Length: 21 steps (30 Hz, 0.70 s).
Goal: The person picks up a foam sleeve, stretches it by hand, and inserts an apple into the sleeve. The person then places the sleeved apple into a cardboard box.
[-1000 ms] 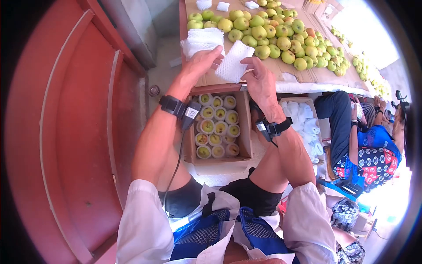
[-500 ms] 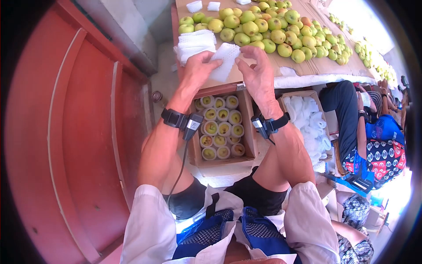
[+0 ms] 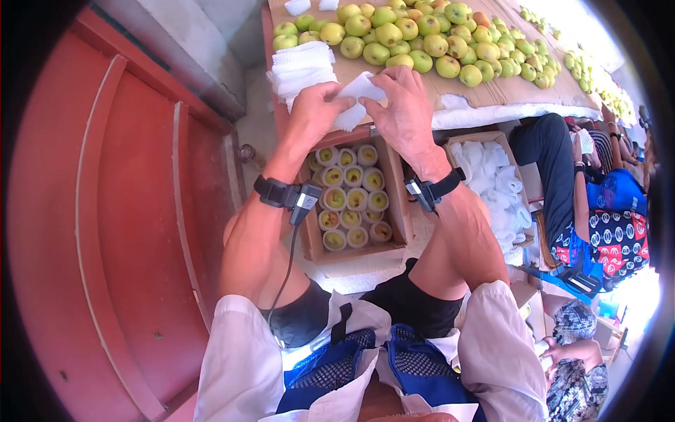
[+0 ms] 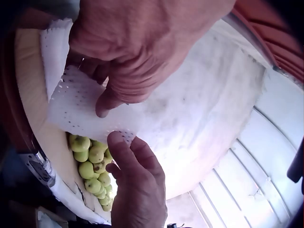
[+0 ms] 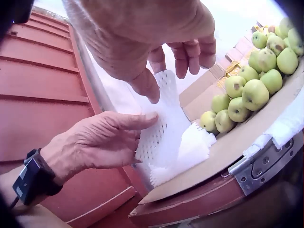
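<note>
A flat white foam net sleeve [image 3: 360, 90] is stretched between my two hands over the table's front edge. My left hand [image 3: 314, 111] pinches one side of it, thumb on top, as the right wrist view shows. My right hand [image 3: 406, 116] pinches the opposite end between thumb and forefinger; its other fingers extend loosely in the right wrist view. Close by my left hand lies a stack of flat foam sleeves [image 3: 302, 67]. Beyond the hands, a heap of green-yellow apples [image 3: 429, 42] covers the cardboard on the table.
Below the hands stands a cardboard box [image 3: 397, 235] with rows of sleeved apples [image 3: 355, 199]. To its right, another box holds a pile of white foam sleeves [image 3: 492, 183]. A red door [image 3: 133, 211] is on the left. Another person's leg [image 3: 552, 190] shows on the right.
My right hand has moved onto the sleeve's end and covers more of it. The sleeve has tilted and appears shorter from above. The head view has shifted slightly.
</note>
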Each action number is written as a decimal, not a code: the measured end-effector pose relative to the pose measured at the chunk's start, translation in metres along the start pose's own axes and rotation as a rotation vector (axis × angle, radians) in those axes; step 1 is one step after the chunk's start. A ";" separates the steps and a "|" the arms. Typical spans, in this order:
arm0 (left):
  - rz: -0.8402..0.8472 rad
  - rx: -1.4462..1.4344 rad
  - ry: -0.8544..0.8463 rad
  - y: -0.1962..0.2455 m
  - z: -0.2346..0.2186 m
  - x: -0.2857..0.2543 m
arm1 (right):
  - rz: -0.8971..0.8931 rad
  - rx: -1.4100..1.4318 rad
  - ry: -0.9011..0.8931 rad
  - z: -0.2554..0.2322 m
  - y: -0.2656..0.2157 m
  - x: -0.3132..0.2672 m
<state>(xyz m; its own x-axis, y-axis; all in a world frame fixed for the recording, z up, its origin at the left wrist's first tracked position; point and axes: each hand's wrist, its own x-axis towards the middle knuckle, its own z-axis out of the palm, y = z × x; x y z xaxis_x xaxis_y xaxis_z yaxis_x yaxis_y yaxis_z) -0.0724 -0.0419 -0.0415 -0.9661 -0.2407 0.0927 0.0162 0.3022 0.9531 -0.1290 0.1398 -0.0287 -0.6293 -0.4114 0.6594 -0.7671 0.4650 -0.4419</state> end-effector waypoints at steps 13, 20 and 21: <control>-0.011 0.138 -0.004 -0.008 -0.007 0.000 | 0.006 0.054 -0.128 -0.004 -0.002 0.006; -0.039 0.104 -0.099 0.001 -0.004 -0.007 | 0.367 0.365 -0.375 0.003 0.012 0.000; -0.056 0.088 -0.122 0.004 -0.004 -0.008 | 0.376 0.455 -0.359 0.006 0.015 -0.001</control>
<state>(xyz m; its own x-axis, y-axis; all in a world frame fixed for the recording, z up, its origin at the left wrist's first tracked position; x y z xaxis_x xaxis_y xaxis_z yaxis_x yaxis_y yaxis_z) -0.0636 -0.0424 -0.0370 -0.9891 -0.1473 -0.0002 -0.0557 0.3726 0.9263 -0.1400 0.1425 -0.0397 -0.8051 -0.5572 0.2033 -0.4150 0.2843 -0.8642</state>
